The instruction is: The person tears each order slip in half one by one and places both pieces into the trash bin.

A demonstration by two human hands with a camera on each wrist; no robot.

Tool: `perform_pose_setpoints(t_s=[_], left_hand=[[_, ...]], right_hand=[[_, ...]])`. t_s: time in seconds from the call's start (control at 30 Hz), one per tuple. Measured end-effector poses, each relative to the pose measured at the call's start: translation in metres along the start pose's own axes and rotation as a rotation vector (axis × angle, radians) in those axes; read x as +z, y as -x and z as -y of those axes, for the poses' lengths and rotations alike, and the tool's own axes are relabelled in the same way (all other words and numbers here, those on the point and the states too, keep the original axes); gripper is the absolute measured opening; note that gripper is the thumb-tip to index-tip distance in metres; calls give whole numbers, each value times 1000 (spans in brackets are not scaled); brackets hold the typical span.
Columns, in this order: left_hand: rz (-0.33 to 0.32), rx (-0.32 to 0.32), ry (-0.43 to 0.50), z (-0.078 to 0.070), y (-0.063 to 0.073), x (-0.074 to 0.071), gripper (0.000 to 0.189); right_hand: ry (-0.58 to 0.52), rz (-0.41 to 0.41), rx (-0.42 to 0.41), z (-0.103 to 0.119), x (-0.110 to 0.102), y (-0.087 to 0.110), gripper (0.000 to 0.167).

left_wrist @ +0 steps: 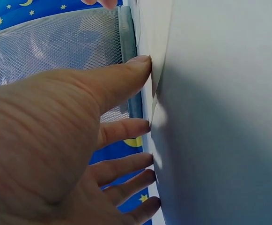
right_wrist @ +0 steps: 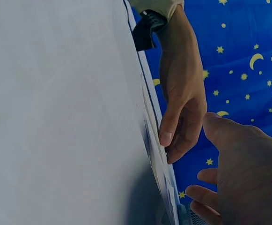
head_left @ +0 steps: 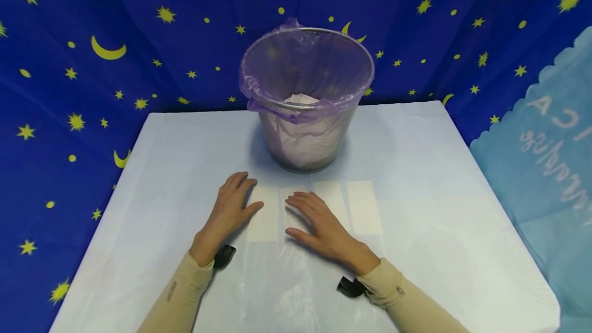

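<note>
Several thin white rectangles (head_left: 264,226), like paper tissues, lie side by side on the table in the head view. At the leftmost one is my left hand (head_left: 228,210), its fingers spread and its thumb resting at the sheet. In the left wrist view the fingertips of the left hand (left_wrist: 112,140) meet the tabletop and the thumb touches a white edge. My right hand (head_left: 326,227) is over the neighbouring rectangle, fingers extended and holding nothing. From the right wrist view, the right hand (right_wrist: 248,173) appears raised off the surface.
A round mesh bin (head_left: 302,143) with a purple plastic liner (head_left: 259,91) stands behind the rectangles, with crumpled white material (head_left: 301,99) inside. The white-covered table (head_left: 462,209) backs onto a blue star-patterned curtain (head_left: 185,30). A light blue cloth (head_left: 550,168) hangs at right.
</note>
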State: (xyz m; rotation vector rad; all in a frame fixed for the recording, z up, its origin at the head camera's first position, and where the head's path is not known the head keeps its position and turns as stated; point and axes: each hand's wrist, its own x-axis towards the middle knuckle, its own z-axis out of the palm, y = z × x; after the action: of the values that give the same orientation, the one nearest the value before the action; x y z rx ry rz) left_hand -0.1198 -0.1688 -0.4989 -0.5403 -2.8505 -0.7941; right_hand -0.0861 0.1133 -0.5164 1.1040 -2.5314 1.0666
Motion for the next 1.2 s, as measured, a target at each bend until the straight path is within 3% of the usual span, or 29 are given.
perform_pose_setpoints(t_s=[0.57,1.2], left_hand=[[-32,10,21,0,0,1,57],[-25,22,52,-1,-3,3,54]], right_hand=[[-16,-25,-11,-3,1,-1,65],[-1,-62,-28,-3,-2,1,63]])
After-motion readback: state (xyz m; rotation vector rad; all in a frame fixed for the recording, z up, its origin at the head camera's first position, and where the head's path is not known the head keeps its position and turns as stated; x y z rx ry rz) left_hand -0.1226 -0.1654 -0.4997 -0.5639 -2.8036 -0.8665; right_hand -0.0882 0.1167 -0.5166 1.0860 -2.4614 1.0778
